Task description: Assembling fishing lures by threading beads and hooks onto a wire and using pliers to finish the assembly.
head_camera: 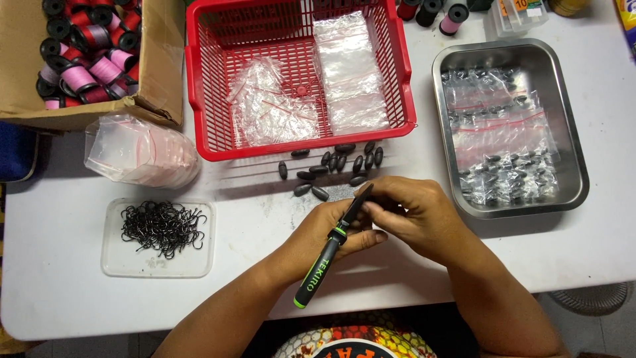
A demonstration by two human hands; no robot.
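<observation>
From the head view, both forearms come up from the bottom edge and meet over the white desk [397, 265], just in front of the person's body. The left hand [324, 235] lies palm-up and slightly curled, its grip closed around a pair of pliers [331, 248] with a black handle trimmed in green; the handle slants down to the left past the wrist, and the dark nose points up and to the right. The right hand [414, 212] arches over the nose of the pliers, its fingers [377, 212] pinched together against the tip; whatever small piece sits between them is hidden, so I cannot tell what they clamp.

Just beyond the hands, a loose scatter of dark oval sinkers [334, 166] lies on the desk, near the front wall of a red plastic basket [199, 86]. The basket holds a heap of small clear zip bags [271, 106] on the left and a flat stack of clear bags [348, 73] on the right. To the right, a metal tray [576, 172] holds clear bags filled with more dark sinkers. To the left, a shallow clear lid [112, 265] carries a tangle of black hooks [162, 229]. Behind it sit a bundle of bags [142, 152] and a cardboard box [159, 73] of pink and red thread spools [86, 53].
</observation>
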